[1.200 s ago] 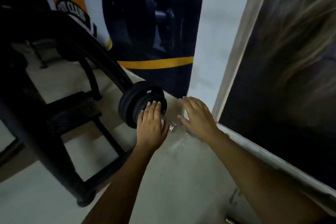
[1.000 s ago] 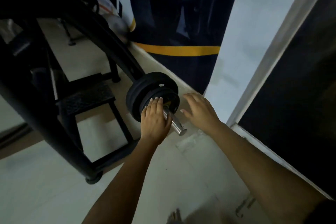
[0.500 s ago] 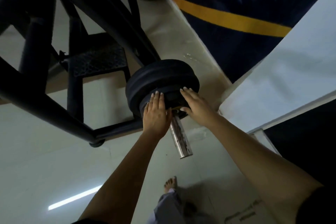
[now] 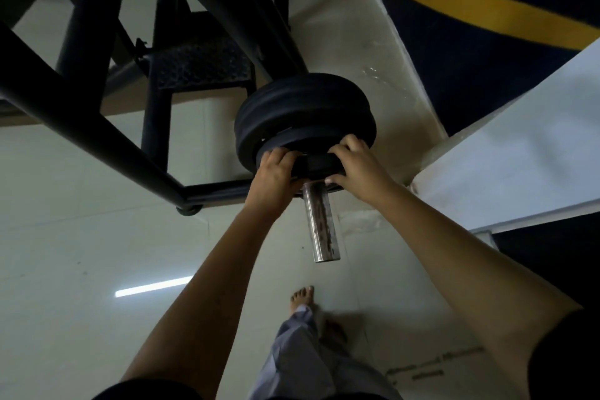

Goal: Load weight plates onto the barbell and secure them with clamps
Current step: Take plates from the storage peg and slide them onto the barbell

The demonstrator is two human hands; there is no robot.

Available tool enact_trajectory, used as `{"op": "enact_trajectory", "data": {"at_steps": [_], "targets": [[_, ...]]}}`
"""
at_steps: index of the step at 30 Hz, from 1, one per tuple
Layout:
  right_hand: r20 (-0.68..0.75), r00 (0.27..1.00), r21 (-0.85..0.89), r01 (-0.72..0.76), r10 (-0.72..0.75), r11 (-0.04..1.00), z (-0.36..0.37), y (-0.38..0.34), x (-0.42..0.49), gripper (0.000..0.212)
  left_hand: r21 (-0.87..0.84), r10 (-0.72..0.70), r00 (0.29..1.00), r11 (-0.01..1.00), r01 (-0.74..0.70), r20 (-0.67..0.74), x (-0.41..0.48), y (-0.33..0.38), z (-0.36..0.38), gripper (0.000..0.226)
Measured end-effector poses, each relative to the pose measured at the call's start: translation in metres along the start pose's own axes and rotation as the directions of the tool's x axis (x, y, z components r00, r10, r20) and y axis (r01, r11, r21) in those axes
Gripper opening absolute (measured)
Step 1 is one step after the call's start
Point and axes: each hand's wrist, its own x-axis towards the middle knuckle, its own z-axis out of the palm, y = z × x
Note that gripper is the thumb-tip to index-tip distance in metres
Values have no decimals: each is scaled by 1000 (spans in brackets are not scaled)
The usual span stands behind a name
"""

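A stack of black weight plates (image 4: 302, 107) sits on the barbell's sleeve. The steel sleeve end (image 4: 321, 227) sticks out toward me, bare and rust-flecked. A smaller black outer plate (image 4: 316, 163) is nearest me on the sleeve. My left hand (image 4: 276, 172) grips its left rim with curled fingers. On its right rim, my right hand (image 4: 354, 166) grips the same way. No clamp is visible on the sleeve.
A black steel rack frame (image 4: 97, 101) with a tread step (image 4: 204, 65) stands to the left. A wall with a dark blue and yellow banner (image 4: 487, 16) is close on the right. My bare foot (image 4: 302, 299) is on the glossy floor below the sleeve.
The view tilted down toward the floor. My hands went from flat against the plate face to curled around the outer plate's rim on both sides.
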Motion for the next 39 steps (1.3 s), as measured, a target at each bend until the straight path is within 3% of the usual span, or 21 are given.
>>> {"op": "enact_trajectory", "data": {"at_steps": [3, 11, 23, 30, 39], "targets": [[91, 996, 72, -1, -6, 997, 1, 4, 0, 45, -51, 23, 995, 999, -18, 94, 4, -10, -7, 43], [190, 981, 51, -53, 42, 997, -8, -3, -10, 49, -80, 50, 990, 996, -40, 133, -4, -10, -9, 32], [227, 970, 82, -109, 88, 991, 0, -41, -150, 43, -120, 63, 974, 992, -38, 218, -130, 25, 1, 37], [137, 991, 134, -10, -9, 991, -34, -107, -248, 45, -116, 114, 990, 988, -103, 88, -237, 63, -55, 31], [41, 970, 146, 233, -241, 962, -84, -264, -301, 52, -65, 89, 974, 992, -105, -208, -368, 60, -196, 40]]}}
